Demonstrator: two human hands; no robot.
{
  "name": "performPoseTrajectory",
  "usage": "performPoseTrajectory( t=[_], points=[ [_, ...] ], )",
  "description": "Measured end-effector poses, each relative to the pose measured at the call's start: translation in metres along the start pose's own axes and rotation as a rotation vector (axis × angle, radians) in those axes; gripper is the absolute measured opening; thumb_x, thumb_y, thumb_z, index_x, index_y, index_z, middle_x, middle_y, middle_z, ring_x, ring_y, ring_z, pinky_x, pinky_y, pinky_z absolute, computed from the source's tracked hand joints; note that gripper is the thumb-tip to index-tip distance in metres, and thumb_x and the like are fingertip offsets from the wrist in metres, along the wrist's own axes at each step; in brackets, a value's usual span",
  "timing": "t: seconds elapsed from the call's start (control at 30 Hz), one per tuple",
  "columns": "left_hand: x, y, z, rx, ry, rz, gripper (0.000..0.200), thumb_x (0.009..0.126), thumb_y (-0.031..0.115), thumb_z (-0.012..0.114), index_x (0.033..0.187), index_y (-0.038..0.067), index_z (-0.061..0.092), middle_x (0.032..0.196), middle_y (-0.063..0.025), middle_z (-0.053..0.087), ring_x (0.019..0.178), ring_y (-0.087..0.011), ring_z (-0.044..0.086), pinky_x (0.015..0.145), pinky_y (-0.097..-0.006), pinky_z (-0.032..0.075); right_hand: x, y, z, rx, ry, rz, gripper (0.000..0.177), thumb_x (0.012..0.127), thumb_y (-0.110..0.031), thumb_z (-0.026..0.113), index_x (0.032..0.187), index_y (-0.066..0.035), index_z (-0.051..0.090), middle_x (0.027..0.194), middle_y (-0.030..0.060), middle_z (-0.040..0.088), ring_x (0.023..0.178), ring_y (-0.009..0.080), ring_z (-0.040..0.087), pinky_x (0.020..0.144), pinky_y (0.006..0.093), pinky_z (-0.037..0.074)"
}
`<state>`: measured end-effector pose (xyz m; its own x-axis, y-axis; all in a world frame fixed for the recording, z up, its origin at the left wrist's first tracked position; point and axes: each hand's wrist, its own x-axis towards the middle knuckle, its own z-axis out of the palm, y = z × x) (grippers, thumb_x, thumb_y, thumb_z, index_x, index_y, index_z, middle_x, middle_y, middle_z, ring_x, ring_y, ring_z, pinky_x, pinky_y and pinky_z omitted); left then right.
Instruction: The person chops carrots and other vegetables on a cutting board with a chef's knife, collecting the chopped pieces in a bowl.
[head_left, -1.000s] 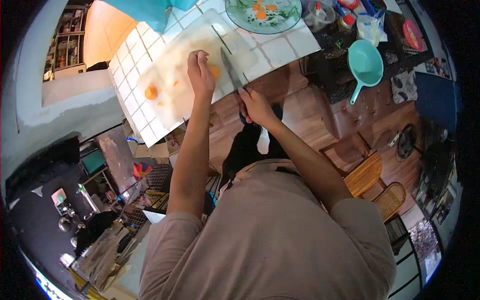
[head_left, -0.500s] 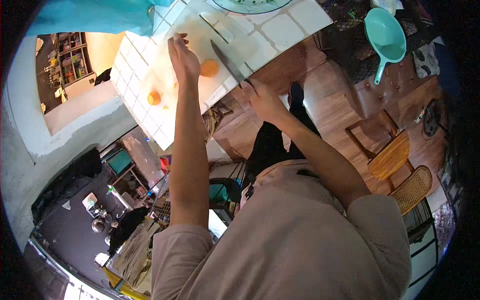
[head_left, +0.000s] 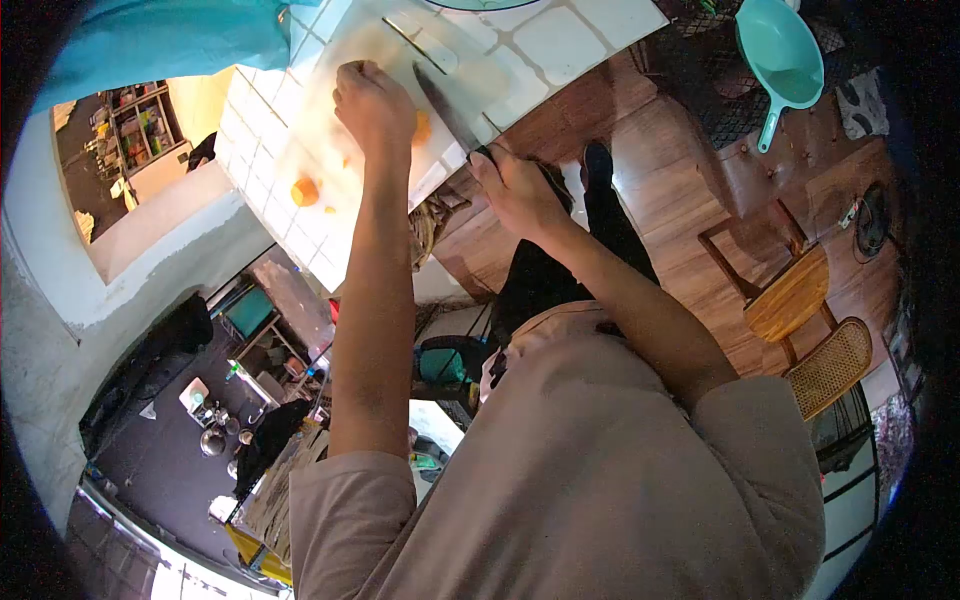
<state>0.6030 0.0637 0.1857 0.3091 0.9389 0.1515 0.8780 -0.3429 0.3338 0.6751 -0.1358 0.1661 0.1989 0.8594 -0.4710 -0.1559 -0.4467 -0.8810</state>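
Observation:
My left hand [head_left: 372, 103] rests with fingers curled on an orange carrot piece [head_left: 422, 127] that lies on the translucent cutting board [head_left: 330, 130]. My right hand [head_left: 512, 188] grips the dark handle of a knife [head_left: 447, 105], whose blade points away from me and lies just right of the carrot piece. A second orange chunk [head_left: 305, 190] sits alone near the board's left edge. Small orange scraps lie between the two pieces.
The board lies on a white tiled counter [head_left: 560, 30] with its edge near my right hand. A teal colander [head_left: 782, 52] rests on a dark surface at upper right. Wooden chairs [head_left: 800, 310] stand on the wood floor to the right. Blue cloth [head_left: 170, 40] hangs at upper left.
My left hand drew back from the far side of the board and closed over the carrot piece. The knife moved closer beside it. The view tilted slightly.

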Motion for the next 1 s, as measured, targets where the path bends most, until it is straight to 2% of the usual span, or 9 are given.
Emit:
performPoseTrajectory(
  t=[0.13, 0.3, 0.4, 0.57, 0.63, 0.77, 0.83, 0.93, 1.0],
  points=[
    [0.004, -0.001, 0.001, -0.139, -0.03, -0.142, 0.022, 0.101, 0.016, 0.048, 0.109, -0.001, 0.06, 0.106, -0.0211, 0.067, 0.107, -0.0416, 0.06, 0.095, -0.0512, 0.045, -0.002, -0.007, -0.007, -0.083, 0.007, -0.027, 0.041, 0.109, -0.035, 0.046, 0.109, 0.004, 0.06, 0.082, 0.0292, 0.067, 0.084, 0.0473, 0.068, 0.077, 0.055, 0.051],
    [0.006, 0.0, -0.001, -0.052, -0.043, -0.112, 0.021, 0.099, 0.014, 0.05, 0.11, -0.001, 0.059, 0.106, -0.0213, 0.069, 0.105, -0.0415, 0.062, 0.093, -0.0521, 0.047, 0.001, -0.001, -0.001, -0.124, 0.067, -0.145, 0.039, 0.107, -0.032, 0.048, 0.109, 0.004, 0.061, 0.082, 0.0305, 0.066, 0.084, 0.0493, 0.068, 0.078, 0.0568, 0.052],
    [0.004, -0.001, 0.001, -0.042, -0.063, -0.109, 0.021, 0.097, 0.015, 0.053, 0.11, -0.001, 0.059, 0.105, -0.0222, 0.069, 0.104, -0.0417, 0.063, 0.093, -0.0519, 0.048, 0.003, 0.004, 0.0, -0.13, -0.003, -0.11, 0.04, 0.108, -0.033, 0.047, 0.109, 0.005, 0.061, 0.083, 0.0318, 0.066, 0.085, 0.0499, 0.067, 0.078, 0.0574, 0.052],
    [0.003, 0.002, -0.001, -0.038, -0.076, -0.141, 0.023, 0.095, 0.014, 0.056, 0.11, -0.002, 0.059, 0.105, -0.0232, 0.069, 0.103, -0.0421, 0.064, 0.093, -0.0514, 0.049, 0.0, 0.005, 0.007, -0.117, 0.056, -0.144, 0.043, 0.109, -0.036, 0.046, 0.106, 0.005, 0.059, 0.089, 0.031, 0.063, 0.087, 0.0523, 0.061, 0.078, 0.0548, 0.048],
    [0.004, -0.006, 0.004, 0.027, -0.011, -0.034, 0.025, 0.097, 0.018, 0.056, 0.114, -0.001, 0.059, 0.098, -0.0266, 0.072, 0.092, -0.0441, 0.07, 0.083, -0.05, 0.054, -0.001, 0.006, 0.007, -0.108, 0.078, -0.167, 0.043, 0.11, -0.036, 0.045, 0.106, 0.005, 0.059, 0.087, 0.0306, 0.063, 0.087, 0.0527, 0.061, 0.078, 0.0554, 0.047],
    [0.004, -0.006, 0.003, 0.049, -0.025, -0.039, 0.025, 0.098, 0.018, 0.056, 0.114, -0.001, 0.059, 0.099, -0.027, 0.072, 0.093, -0.0447, 0.07, 0.083, -0.0508, 0.054, -0.001, 0.005, 0.005, -0.114, 0.053, -0.129, 0.044, 0.11, -0.037, 0.044, 0.102, 0.004, 0.058, 0.081, 0.0265, 0.063, 0.078, 0.048, 0.063, 0.073, 0.0529, 0.049],
    [0.004, -0.001, 0.001, 0.011, -0.077, -0.107, 0.021, 0.094, 0.011, 0.056, 0.111, -0.001, 0.06, 0.102, -0.0215, 0.07, 0.102, -0.041, 0.066, 0.09, -0.0523, 0.05, -0.001, 0.005, 0.005, -0.101, 0.036, -0.114, 0.044, 0.111, -0.037, 0.044, 0.101, 0.003, 0.058, 0.079, 0.025, 0.062, 0.076, 0.0457, 0.064, 0.071, 0.0516, 0.049],
    [0.003, 0.001, 0.0, 0.029, -0.065, -0.101, 0.02, 0.094, 0.011, 0.055, 0.11, 0.0, 0.06, 0.102, -0.0219, 0.07, 0.101, -0.0414, 0.066, 0.09, -0.0527, 0.05, -0.001, 0.003, 0.004, -0.121, 0.047, -0.118, 0.044, 0.111, -0.038, 0.044, 0.1, 0.003, 0.058, 0.075, 0.0217, 0.062, 0.071, 0.0414, 0.064, 0.069, 0.0493, 0.049],
    [0.004, 0.001, 0.0, 0.022, -0.066, -0.1, 0.02, 0.094, 0.011, 0.055, 0.11, 0.0, 0.06, 0.102, -0.022, 0.07, 0.101, -0.0418, 0.066, 0.091, -0.0528, 0.05, -0.001, 0.0, 0.001, -0.102, -0.002, -0.075, 0.042, 0.109, -0.034, 0.046, 0.107, 0.005, 0.061, 0.086, 0.0329, 0.067, 0.087, 0.0513, 0.067, 0.08, 0.0577, 0.052]
  ],
)
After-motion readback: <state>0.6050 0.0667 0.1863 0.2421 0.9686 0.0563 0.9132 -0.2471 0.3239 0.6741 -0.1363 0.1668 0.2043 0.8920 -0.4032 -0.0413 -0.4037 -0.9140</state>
